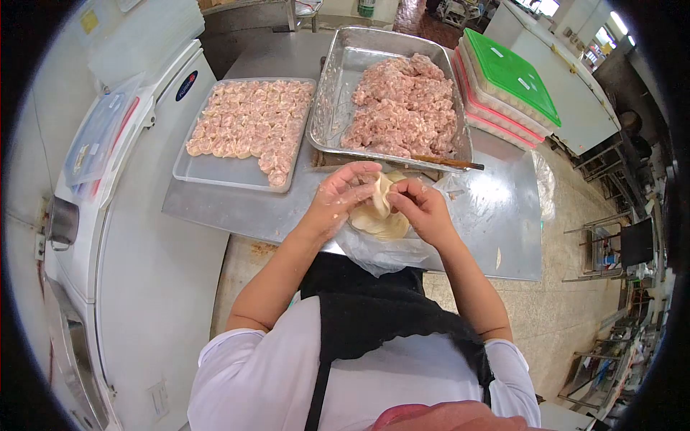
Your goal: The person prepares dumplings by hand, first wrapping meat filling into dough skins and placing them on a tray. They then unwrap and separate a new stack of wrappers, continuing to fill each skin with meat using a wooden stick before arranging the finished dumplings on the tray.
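Between both hands a pale round dough wrapper (383,194) is held upright, just above a stack of wrappers (374,221) in a clear plastic bag (381,251). My left hand (343,197) has its fingers round the wrapper's left side. The thumb and fingers of my right hand (420,207) pinch its right edge. Beyond them a metal tray (338,86) holds a mound of minced meat (406,108), with a brown stick (449,162) at its near edge. To the left, rows of filled dumplings (251,118) sit on a plastic tray (230,176).
The metal table (496,215) runs under everything. Stacked plastic boxes with a green lid (510,75) stand at its back right. A white freezer (158,237) is close on the left, with a metal cup (62,221) beyond it. Racks and chairs (636,244) are far right.
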`<move>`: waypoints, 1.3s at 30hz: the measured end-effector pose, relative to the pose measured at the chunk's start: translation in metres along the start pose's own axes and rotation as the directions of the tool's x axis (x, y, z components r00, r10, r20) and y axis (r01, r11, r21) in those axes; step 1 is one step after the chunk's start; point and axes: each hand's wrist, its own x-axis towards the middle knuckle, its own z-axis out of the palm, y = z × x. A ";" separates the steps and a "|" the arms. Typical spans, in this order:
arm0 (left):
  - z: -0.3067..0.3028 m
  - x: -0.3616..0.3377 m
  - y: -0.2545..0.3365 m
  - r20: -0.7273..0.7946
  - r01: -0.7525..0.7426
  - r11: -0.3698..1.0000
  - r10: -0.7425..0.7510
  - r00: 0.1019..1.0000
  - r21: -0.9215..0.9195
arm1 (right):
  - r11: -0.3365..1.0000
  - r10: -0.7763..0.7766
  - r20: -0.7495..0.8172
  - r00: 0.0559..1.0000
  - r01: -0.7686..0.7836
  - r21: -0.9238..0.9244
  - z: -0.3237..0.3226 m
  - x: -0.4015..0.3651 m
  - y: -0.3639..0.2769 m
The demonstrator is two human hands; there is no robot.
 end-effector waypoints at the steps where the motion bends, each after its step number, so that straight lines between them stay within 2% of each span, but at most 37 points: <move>1: -0.002 0.001 0.001 -0.025 -0.016 0.996 0.014 1.000 -0.090 | 0.999 0.017 -0.008 1.000 -0.017 0.047 0.000 0.000 0.002; 2: -0.003 0.001 0.003 -0.029 -0.013 0.996 0.010 1.000 -0.089 | 0.998 0.020 -0.007 1.000 -0.020 0.051 -0.001 0.000 0.003; 3: -0.006 0.002 0.007 -0.044 -0.055 0.983 0.048 0.998 -0.175 | 0.965 -0.168 -0.009 0.986 0.162 -0.207 -0.003 0.001 0.002; 4: -0.009 0.003 0.010 -0.064 -0.098 0.961 0.084 0.994 -0.259 | 0.834 -0.343 0.038 0.939 0.323 -0.448 -0.004 0.002 0.002; 5: -0.013 0.004 0.013 -0.067 -0.089 0.962 0.074 0.995 -0.259 | 0.839 -0.335 0.035 0.942 0.315 -0.443 -0.003 0.003 0.006; 7: -0.018 0.005 0.022 -0.031 -0.149 0.886 0.151 0.988 -0.439 | 0.698 -0.451 0.097 0.887 0.418 -0.581 -0.001 0.006 0.014; 8: -0.017 0.005 0.027 -0.053 -0.157 0.883 0.149 0.987 -0.442 | 0.698 -0.453 0.098 0.886 0.421 -0.580 -0.002 0.006 0.014; 10: -0.021 0.004 0.025 -0.039 -0.161 0.909 0.158 0.987 -0.385 | 0.924 -0.202 -0.019 0.979 0.184 -0.334 -0.002 0.003 0.010; 11: -0.023 0.004 0.024 -0.020 -0.164 0.931 0.166 0.986 -0.325 | 0.927 -0.199 -0.019 0.980 0.181 -0.330 -0.002 0.001 0.006; 12: -0.021 0.003 0.020 -0.022 -0.161 0.933 0.163 0.986 -0.323 | 0.939 -0.211 -0.086 0.974 0.177 -0.295 0.001 0.000 -0.009; 13: -0.016 0.003 0.013 -0.010 -0.120 0.955 0.121 0.993 -0.270 | 0.949 -0.220 -0.155 0.963 0.175 -0.261 0.004 0.000 -0.017; 14: -0.012 0.004 0.007 0.001 -0.077 0.973 0.079 0.997 -0.217 | 0.950 -0.218 -0.158 0.963 0.172 -0.261 0.007 0.002 -0.017; 15: -0.011 0.008 0.004 0.004 -0.075 0.973 0.078 0.997 -0.218 | 0.872 -0.349 -0.110 0.930 0.280 -0.402 0.011 0.004 -0.015; 16: -0.011 0.011 0.002 0.088 -0.046 0.928 0.084 0.993 -0.369 | 0.762 -0.464 -0.043 0.885 0.374 -0.528 0.013 0.005 -0.013; 17: -0.012 0.013 0.000 0.167 -0.003 0.861 0.102 0.981 -0.509 | 0.765 -0.459 -0.045 0.888 0.369 -0.528 0.011 0.006 -0.005; 18: -0.013 0.011 0.005 0.136 0.001 0.774 0.110 0.985 -0.633 | 0.668 -0.452 0.062 0.890 0.384 -0.638 0.007 0.006 0.007; 19: -0.013 0.010 0.014 0.131 0.003 0.771 0.105 0.986 -0.637 | 0.554 -0.426 0.169 0.889 0.405 -0.727 0.006 0.006 0.013; 21: -0.013 0.008 0.034 0.041 -0.090 0.698 0.168 0.985 -0.710 | 0.605 -0.432 0.123 0.893 0.389 -0.694 0.008 0.002 0.016; 24: -0.021 0.008 0.040 0.105 -0.058 0.674 0.199 0.974 -0.736 | 0.745 -0.341 0.069 0.938 0.314 -0.588 0.002 0.001 0.009; 25: -0.021 0.008 0.039 0.142 -0.038 0.666 0.214 0.967 -0.745 | 0.746 -0.339 0.068 0.938 0.312 -0.589 0.002 0.000 0.003; 27: -0.014 0.010 0.030 0.155 0.002 0.683 0.164 0.974 -0.731 | 0.947 -0.240 -0.091 0.967 0.212 -0.243 0.004 -0.002 -0.017; 28: -0.009 0.010 0.023 0.166 0.043 0.697 0.110 0.980 -0.716 | 0.948 -0.235 -0.088 0.968 0.208 -0.242 0.008 0.000 -0.023; 29: -0.002 0.011 0.018 0.164 0.043 0.694 0.109 0.981 -0.719 | 0.983 -0.156 -0.076 0.985 0.162 0.083 0.012 0.002 -0.029; 30: 0.007 0.012 0.015 0.224 0.093 0.751 0.075 0.972 -0.654 | 0.913 -0.085 -0.043 0.995 0.095 0.397 0.014 0.005 -0.031; 31: 0.011 0.013 0.014 0.282 0.140 0.802 0.038 0.959 -0.581 | 0.914 -0.084 -0.044 0.996 0.094 0.394 0.011 0.006 -0.028; 33: 0.004 0.016 0.017 0.320 0.111 0.837 0.080 0.944 -0.536 | 0.942 0.013 0.001 1.000 -0.013 0.335 -0.003 0.008 -0.017; 34: 0.003 0.017 0.019 0.197 -0.053 0.985 0.086 0.977 -0.163 | 0.944 -0.014 -0.031 0.999 0.023 0.328 -0.012 0.009 -0.014; 35: 0.002 0.018 0.020 0.085 -0.158 0.954 0.141 0.986 0.254 | 0.946 -0.007 -0.034 0.999 0.018 0.323 -0.021 0.006 -0.014; 36: -0.003 0.019 0.014 0.101 -0.156 0.865 0.122 0.987 0.476 | 0.975 0.008 -0.080 0.997 0.010 0.221 -0.030 0.003 -0.016; 37: -0.007 0.017 0.007 0.104 -0.153 0.869 0.117 0.988 0.470 | 0.993 0.017 -0.127 0.992 -0.002 0.119 -0.037 0.000 -0.019; 38: -0.011 0.015 0.002 0.226 -0.302 0.513 0.207 0.952 0.803 | 1.000 -0.003 -0.165 0.986 0.001 -0.018 -0.042 -0.004 -0.024; 39: -0.015 0.012 -0.003 0.374 -0.388 0.023 0.221 0.901 0.921 | 1.000 0.000 -0.169 0.986 -0.003 -0.016 -0.046 -0.007 -0.026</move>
